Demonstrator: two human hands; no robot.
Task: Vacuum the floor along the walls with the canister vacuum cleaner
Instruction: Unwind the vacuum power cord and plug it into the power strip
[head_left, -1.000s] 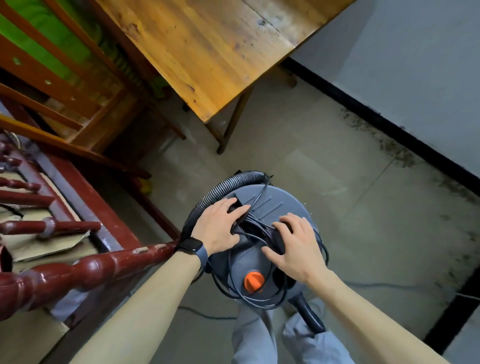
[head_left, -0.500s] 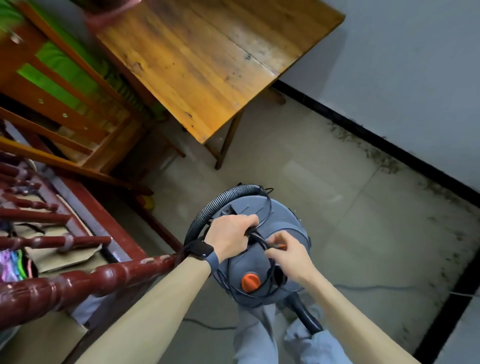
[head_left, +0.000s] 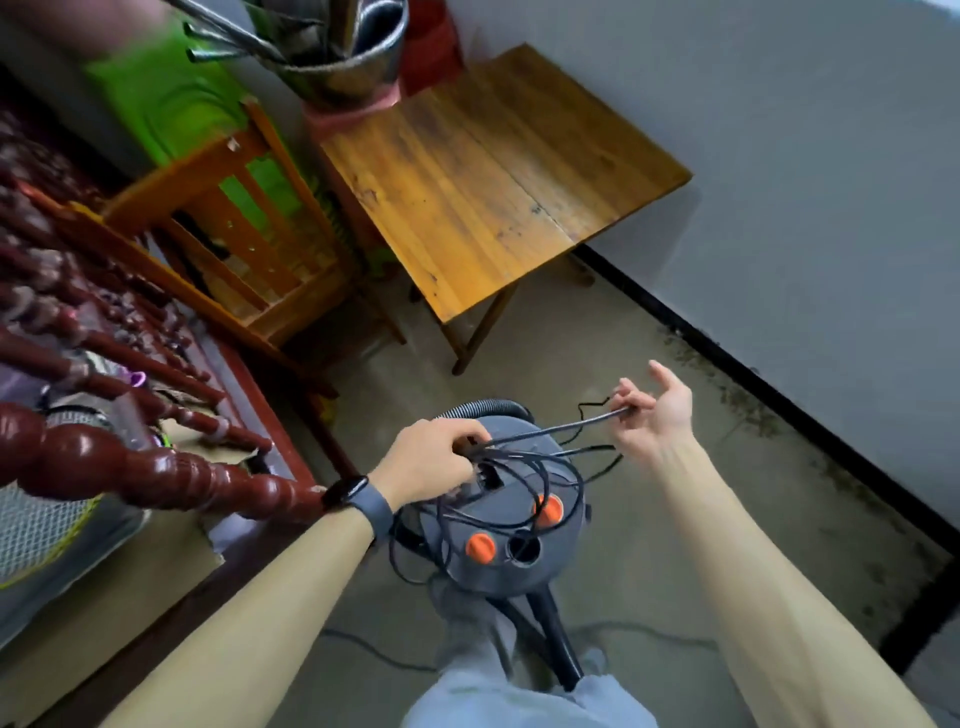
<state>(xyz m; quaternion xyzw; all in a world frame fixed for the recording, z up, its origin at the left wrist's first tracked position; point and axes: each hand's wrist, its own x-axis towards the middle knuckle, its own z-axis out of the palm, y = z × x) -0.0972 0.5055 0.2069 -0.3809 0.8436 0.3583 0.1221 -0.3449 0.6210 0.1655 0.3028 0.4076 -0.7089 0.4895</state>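
1. Just left of the canister vacuum cleaner runs a dark red turned rail, its end almost touching the person's watch strap.
2. The left hand rests on the vacuum's top, on its left side. Its fingers are curled down and pressed together over the gathered loops of the power cord. I cannot tell whether they also grip a handle underneath.
3. The vacuum stands on the bare floor just ahead of the person's knees. It has two orange knobs on the lid, and a ribbed hose curves round its far side.
4. The cord lies in loose loops over the lid and droops down the vacuum's left flank. One strand is drawn taut towards the right.
5. Up and to the right of the vacuum, the right hand is turned palm up. It pinches that strand between thumb and fingertips, with the index finger spread away from the others.
6. Well to the right of the vacuum, the black skirting meets the floor, and dark grime speckles the floor beside it.
7. By my reading, the work is at its very start. The cord is only being unwound, and plugging in, taking up the hose and all the cleaning along the walls are left to do.
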